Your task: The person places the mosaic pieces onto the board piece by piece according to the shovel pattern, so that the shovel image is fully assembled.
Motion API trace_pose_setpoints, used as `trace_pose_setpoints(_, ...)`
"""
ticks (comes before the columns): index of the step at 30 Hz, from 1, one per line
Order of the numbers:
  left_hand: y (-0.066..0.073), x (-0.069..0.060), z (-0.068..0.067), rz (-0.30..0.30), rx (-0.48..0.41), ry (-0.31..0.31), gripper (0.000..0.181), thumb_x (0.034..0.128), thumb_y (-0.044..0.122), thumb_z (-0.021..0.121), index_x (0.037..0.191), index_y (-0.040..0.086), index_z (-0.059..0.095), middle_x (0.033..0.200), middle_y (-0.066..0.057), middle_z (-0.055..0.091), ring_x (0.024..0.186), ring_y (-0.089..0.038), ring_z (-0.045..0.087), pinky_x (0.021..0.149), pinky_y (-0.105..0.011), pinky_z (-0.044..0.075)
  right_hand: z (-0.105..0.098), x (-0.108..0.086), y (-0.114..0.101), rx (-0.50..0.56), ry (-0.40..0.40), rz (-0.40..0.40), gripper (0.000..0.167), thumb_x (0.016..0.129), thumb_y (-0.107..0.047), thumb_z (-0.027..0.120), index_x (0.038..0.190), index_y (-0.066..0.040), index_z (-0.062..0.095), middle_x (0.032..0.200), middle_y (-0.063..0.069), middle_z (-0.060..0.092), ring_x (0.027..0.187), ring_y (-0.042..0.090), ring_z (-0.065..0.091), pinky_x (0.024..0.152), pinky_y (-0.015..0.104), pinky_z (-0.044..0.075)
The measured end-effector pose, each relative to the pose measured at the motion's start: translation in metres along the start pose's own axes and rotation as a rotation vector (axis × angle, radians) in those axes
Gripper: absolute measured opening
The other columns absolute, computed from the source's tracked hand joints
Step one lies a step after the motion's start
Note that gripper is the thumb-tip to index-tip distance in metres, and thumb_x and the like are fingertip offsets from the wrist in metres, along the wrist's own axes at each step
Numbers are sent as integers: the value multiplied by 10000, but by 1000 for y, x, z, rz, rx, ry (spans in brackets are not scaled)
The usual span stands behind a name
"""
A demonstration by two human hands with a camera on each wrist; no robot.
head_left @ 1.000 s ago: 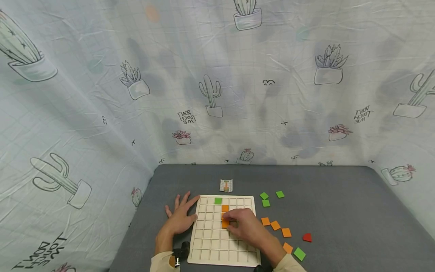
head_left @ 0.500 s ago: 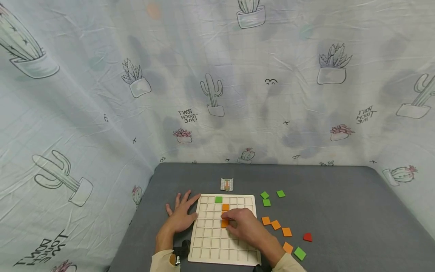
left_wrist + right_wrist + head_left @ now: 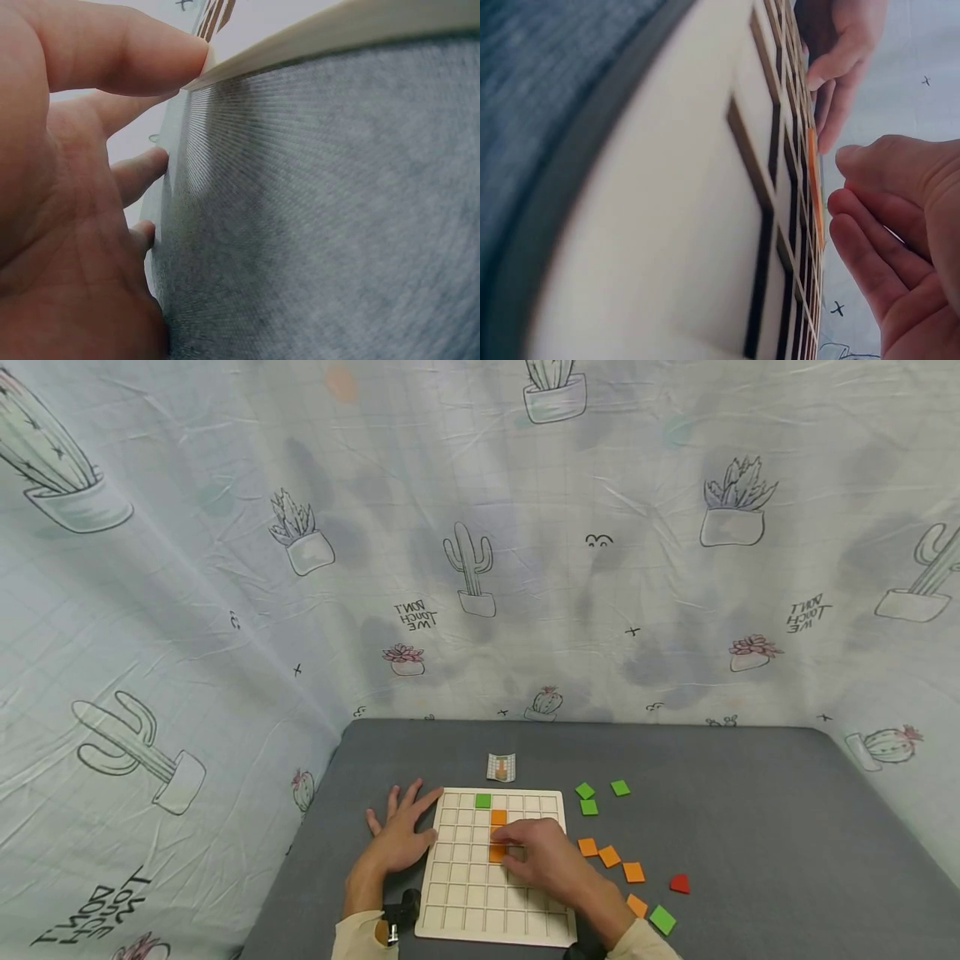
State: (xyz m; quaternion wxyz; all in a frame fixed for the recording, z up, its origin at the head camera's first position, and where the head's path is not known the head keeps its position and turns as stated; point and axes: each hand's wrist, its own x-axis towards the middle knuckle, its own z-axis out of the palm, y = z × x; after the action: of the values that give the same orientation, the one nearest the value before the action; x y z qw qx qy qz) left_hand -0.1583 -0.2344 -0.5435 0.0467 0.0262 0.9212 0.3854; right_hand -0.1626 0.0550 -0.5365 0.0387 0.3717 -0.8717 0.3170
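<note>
A pale wooden grid board (image 3: 465, 897) lies on the grey table. Three orange tiles stand in one column of it: a top tile (image 3: 498, 817), one partly behind fingertips, and a lower tile (image 3: 497, 853). A green tile (image 3: 483, 801) sits in the top row. My right hand (image 3: 551, 860) is over the column, index finger and thumb at the lower two tiles; in the right wrist view the fingers (image 3: 859, 251) bend loosely, nothing visible between them. My left hand (image 3: 401, 839) spreads beside the board, its thumb (image 3: 150, 60) against the board's edge.
Right of the board lie several loose orange tiles (image 3: 609, 856), several green tiles (image 3: 588, 807) and a red piece (image 3: 679, 883) with a curved side. A small card (image 3: 501, 767) with a printed grid lies behind the board. A cactus-print cloth (image 3: 555, 610) hangs behind the table.
The head view shifts slightly between the first two frames. Both hands and the tiles stay practically in place.
</note>
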Motion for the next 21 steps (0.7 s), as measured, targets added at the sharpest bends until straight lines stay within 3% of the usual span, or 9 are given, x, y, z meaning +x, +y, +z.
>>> trace_pose_setpoints(10, 0, -1, -1, 0, -2, -4, 699, 975, 70, 673, 1647, 201, 533, 1820, -203, 215, 1679, -553, -50, 1180, -844, -257, -12, -14, 4, 248, 4, 19, 269, 938, -37, 813, 1203, -76, 832, 1158, 45, 843, 1013, 169, 808, 878, 340, 684)
trace_pose_setpoints(21, 2, -2, 0, -2, -1, -2, 697, 974, 74, 675, 1646, 202, 535, 1818, -207, 219, 1676, -559, -45, 1180, -846, -256, -30, -40, 11, 308, 13, 70, 253, 923, -84, 851, 1176, -99, 840, 1124, 43, 841, 964, 167, 797, 855, 332, 681)
